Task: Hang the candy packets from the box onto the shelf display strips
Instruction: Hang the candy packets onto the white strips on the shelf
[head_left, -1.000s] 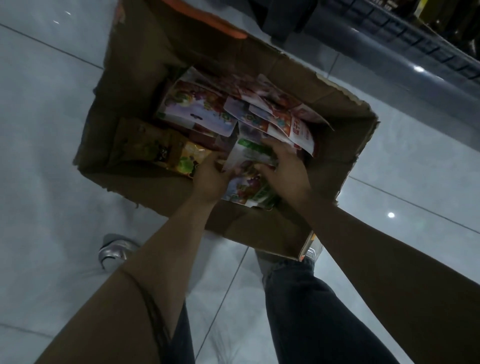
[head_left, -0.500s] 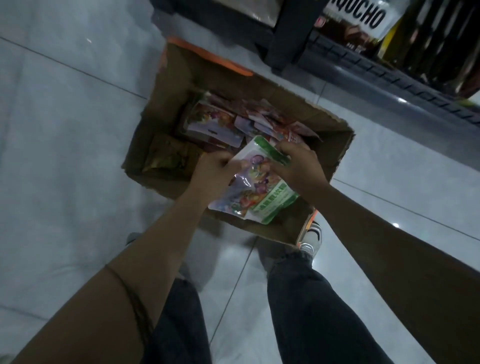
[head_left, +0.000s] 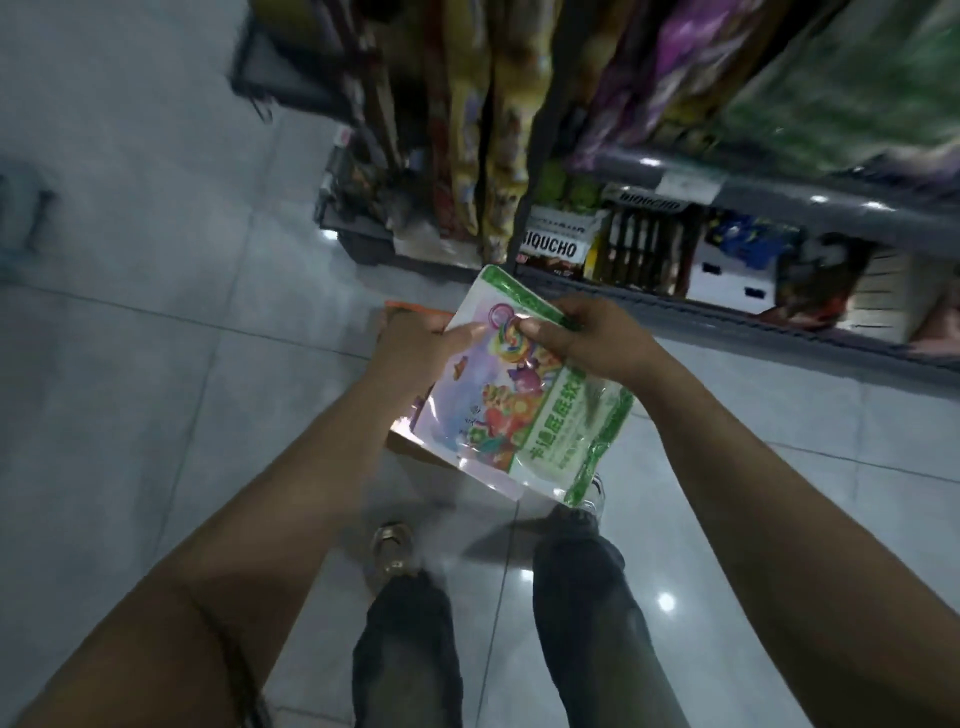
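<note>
A stack of candy packets (head_left: 511, 400), the top one pale with a green band and cartoon fruit, is held flat in front of me at waist height. My left hand (head_left: 421, 345) grips its upper left edge, thumb on top. At the upper right corner, my right hand (head_left: 587, 338) pinches the green top band. The cardboard box (head_left: 410, 312) on the floor is almost hidden under the packets; only an orange-edged corner and a brown edge show. Display strips hung with yellow and red packets (head_left: 496, 130) run down the shelf end ahead.
A grey store shelf (head_left: 779, 192) stands ahead and to the right, packed with bags above and boxed goods such as a Biqucho carton (head_left: 553, 244) below. Grey tiled floor (head_left: 130, 364) spreads to the left. My legs and shoes (head_left: 395, 551) are below the packets.
Both hands have lifted the packets up out of the box to waist height. My view has swung up from the box to the shelf and display strips.
</note>
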